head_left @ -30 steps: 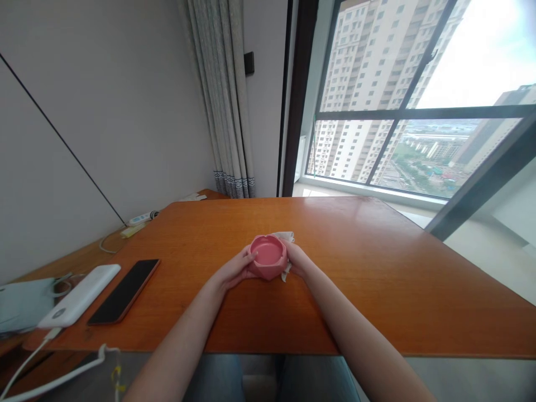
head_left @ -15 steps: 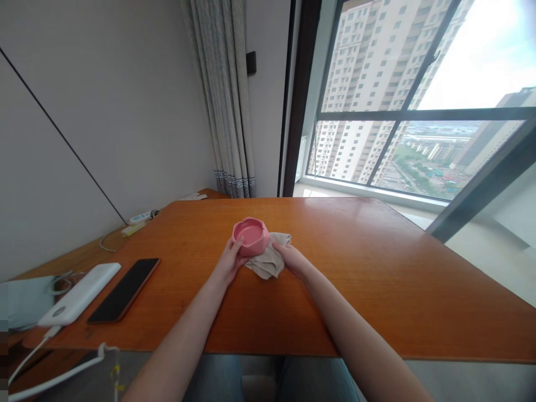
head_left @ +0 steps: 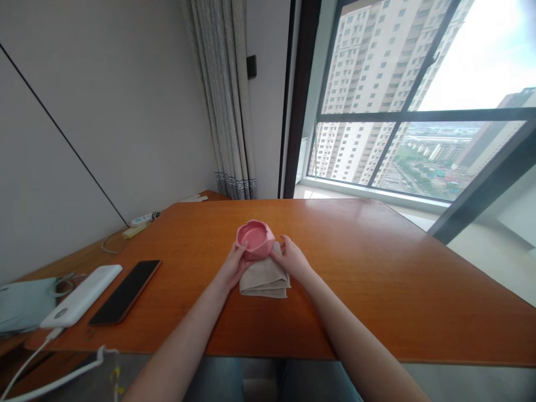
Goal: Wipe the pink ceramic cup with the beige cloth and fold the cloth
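Note:
A pink faceted ashtray point(head_left: 254, 237) with notches in its rim is held tilted over the middle of the table. My left hand point(head_left: 235, 264) grips it from the left, thumb on the rim and fingers beneath. Just under and to the right of the ashtray is a folded beige cloth point(head_left: 264, 280). Its upper part goes up between the ashtray and my right hand point(head_left: 292, 258). The right thumb presses the cloth near the ashtray's side, and the other fingers are curled. How much cloth lies inside this hand is partly hidden.
On the brown table point(head_left: 368, 279), at the left, lie a black phone point(head_left: 125, 292) and a white power bank point(head_left: 81, 296) with a cable plugged in. A power strip point(head_left: 144, 218) is by the wall. A window point(head_left: 389, 117) stands behind at the right.
The ashtray has shifted slightly right in my left hand's grip. The cloth, bunched before, now spreads flatter and lower toward me. My right hand's fingers have come up beside the ashtray.

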